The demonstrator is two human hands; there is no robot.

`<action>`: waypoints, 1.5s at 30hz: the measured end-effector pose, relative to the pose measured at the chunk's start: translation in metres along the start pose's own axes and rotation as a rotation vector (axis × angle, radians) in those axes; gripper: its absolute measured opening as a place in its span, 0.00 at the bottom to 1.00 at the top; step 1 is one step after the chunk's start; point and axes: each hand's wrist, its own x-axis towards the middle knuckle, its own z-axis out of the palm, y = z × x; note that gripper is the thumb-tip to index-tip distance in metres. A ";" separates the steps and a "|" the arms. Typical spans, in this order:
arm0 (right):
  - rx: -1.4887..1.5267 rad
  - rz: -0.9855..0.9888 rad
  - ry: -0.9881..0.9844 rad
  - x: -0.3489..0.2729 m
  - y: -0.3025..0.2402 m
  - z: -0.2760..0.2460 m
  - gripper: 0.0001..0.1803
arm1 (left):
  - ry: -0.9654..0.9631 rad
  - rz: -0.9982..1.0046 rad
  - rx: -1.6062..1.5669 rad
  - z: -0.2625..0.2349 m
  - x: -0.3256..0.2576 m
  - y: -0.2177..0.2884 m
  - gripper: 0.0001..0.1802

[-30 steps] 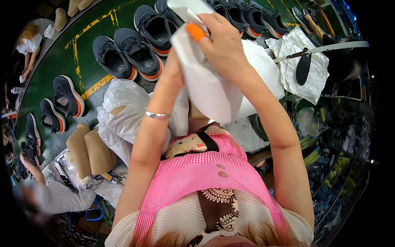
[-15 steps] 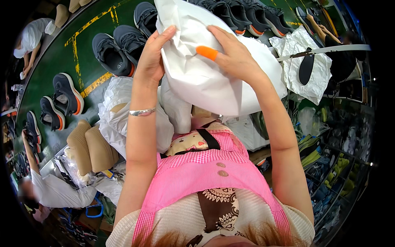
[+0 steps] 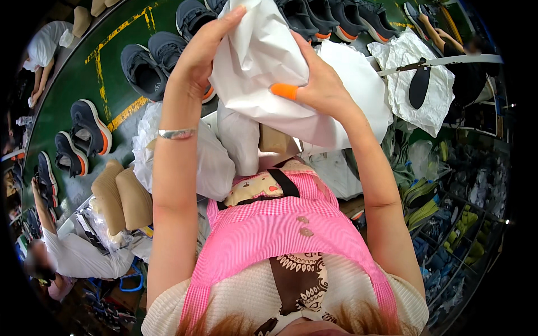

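A creased sheet of white paper is held up in front of me between both hands. My left hand grips its left side, thumb pointing up along the top edge. On the right side, my right hand presses against the paper with an orange finger cot on its thumb. Whether anything is inside the folds cannot be seen. More white paper lies flat behind my right hand. Below my left wrist are white crumpled paper wads and a beige piece.
Dark grey sneakers with orange soles stand on the green conveyor. A black insole rests on crumpled paper at right. Beige shoe forms sit at left. Divided bins hold bagged items. Co-workers work along the sides.
My left hand has shifted left and up a little, and the paper has moved with it, crumpling more narrowly. The beige piece beneath shows more. My right hand has moved down slightly.
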 end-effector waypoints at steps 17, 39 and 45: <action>0.207 0.012 0.477 -0.008 0.010 0.044 0.48 | 0.391 0.501 0.569 0.038 -0.008 -0.058 0.42; 0.530 -0.155 0.349 0.051 0.015 0.024 0.18 | 0.333 0.232 -0.292 0.042 0.002 -0.052 0.21; 1.318 0.209 0.025 0.015 0.018 0.042 0.24 | 0.249 0.196 -0.305 0.041 -0.013 -0.047 0.22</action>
